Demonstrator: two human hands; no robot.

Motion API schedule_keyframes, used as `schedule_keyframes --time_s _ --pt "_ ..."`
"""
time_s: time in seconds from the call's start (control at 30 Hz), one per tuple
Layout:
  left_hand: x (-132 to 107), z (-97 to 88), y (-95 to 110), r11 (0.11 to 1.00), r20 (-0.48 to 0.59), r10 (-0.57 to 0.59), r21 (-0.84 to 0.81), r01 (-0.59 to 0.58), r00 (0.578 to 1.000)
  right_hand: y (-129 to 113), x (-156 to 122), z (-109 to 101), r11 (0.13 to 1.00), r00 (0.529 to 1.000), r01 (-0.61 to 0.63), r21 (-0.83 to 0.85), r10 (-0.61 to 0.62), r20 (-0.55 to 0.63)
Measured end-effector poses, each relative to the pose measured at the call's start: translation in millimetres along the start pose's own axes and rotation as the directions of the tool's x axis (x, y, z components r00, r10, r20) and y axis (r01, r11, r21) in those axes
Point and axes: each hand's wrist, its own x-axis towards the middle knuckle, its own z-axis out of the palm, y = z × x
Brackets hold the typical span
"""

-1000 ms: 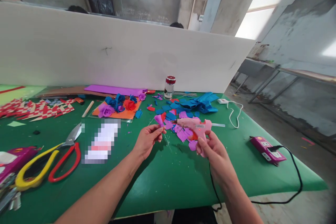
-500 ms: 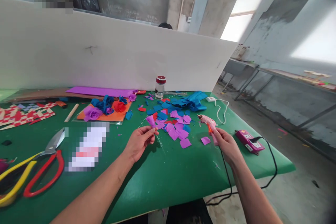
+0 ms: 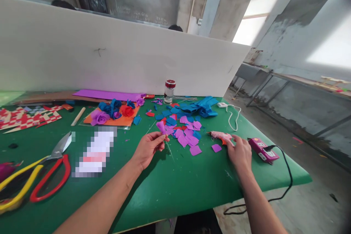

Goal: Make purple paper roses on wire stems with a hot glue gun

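Observation:
My left hand [image 3: 149,147] is closed in a pinch on a small purple paper bud [image 3: 161,127] mounted on a thin wire, held just above the green table [image 3: 175,186]. My right hand [image 3: 240,152] rests low on the table at the right, fingers curled on the handle of a pink glue gun [image 3: 219,136]. The gun lies on the table with its nozzle pointing left. Loose purple paper squares [image 3: 189,139] lie between my hands, and one more purple square [image 3: 216,148] lies beside the gun.
Large yellow and red scissors [image 3: 48,177] lie at the left. Paper roses [image 3: 111,111] sit on an orange sheet, blue scraps [image 3: 201,106] and a red-capped jar [image 3: 169,91] farther back. A pink power box [image 3: 263,149] with a black cord sits near the right edge. A white partition [image 3: 123,58] stands behind.
My right hand has carried the glue gun away from the bud, rightward and down, until it lies on the table. My left hand has kept its pinch on the purple bud.

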Motion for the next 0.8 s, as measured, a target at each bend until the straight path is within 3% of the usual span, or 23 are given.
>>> schedule_keyframes --time_s 0.07,0.13,0.23,0.3,0.4,0.53,0.6,0.67,0.7,0.73,0.77,0.8 --pt "-0.7 0.3 0.2 1.000 0.011 0.000 0.009 0.000 1.000 -23.3 -3.3 -6.0 0.987 0.989 0.108 0.123 -0.094 -0.118" --pt "-0.8 0.0 0.6 1.000 0.013 -0.003 0.012 0.003 1.000 -49.9 -5.8 -8.4 0.936 0.974 0.220 0.275 -0.196 -0.115" --pt "-0.1 -1.1 1.1 1.000 0.000 0.004 0.017 -0.004 1.000 -87.3 -13.0 -6.6 0.813 0.928 0.326 0.482 -0.373 0.003" --pt "0.3 -1.4 1.5 1.000 -0.008 0.017 0.022 -0.017 1.000 -107.4 -23.7 -8.6 0.726 0.855 0.354 0.590 -0.507 0.112" --pt "0.7 -1.9 2.4 0.999 -0.037 0.040 0.016 -0.039 0.999 -128.7 -46.7 -25.1 0.637 0.666 0.385 0.668 -0.693 0.277" --pt "1.7 -5.7 5.7 0.997 -0.098 0.072 0.005 -0.072 0.993 -139.8 -65.6 -58.4 0.599 0.452 0.333 0.729 -0.779 0.434" --pt "2.4 -8.3 8.2 0.996 -0.115 0.085 0.000 -0.086 0.990 -142.5 -61.9 -67.4 0.566 0.272 0.212 0.797 -0.817 0.508" --pt "2.9 -10.5 10.8 0.995 -0.126 0.093 -0.010 -0.095 0.988 -149.2 -50.5 -66.8 0.545 0.098 0.017 0.838 -0.835 0.541" --pt "3.1 -11.4 11.9 0.995 -0.135 0.098 -0.015 -0.101 0.986 -155.1 -42.9 -62.6 0.530 0.075 -0.088 0.843 -0.840 0.537" --pt "3.4 -12.1 12.9 0.994 -0.145 0.101 -0.018 -0.105 0.984 -162.9 -34.8 -55.9 0.497 0.130 -0.190 0.847 -0.842 0.523" --pt "3.6 -12.8 13.7 0.994 -0.156 0.103 -0.018 -0.107 0.982 -172.3 -26.8 -47.0 0.433 0.262 -0.281 0.857 -0.824 0.502" --pt "3.8 -13.4 14.1 0.994 -0.167 0.105 -0.017 -0.109 0.980 -182.6 -19.4 -36.3 0.331 0.468 -0.350 0.877 -0.749 0.469"
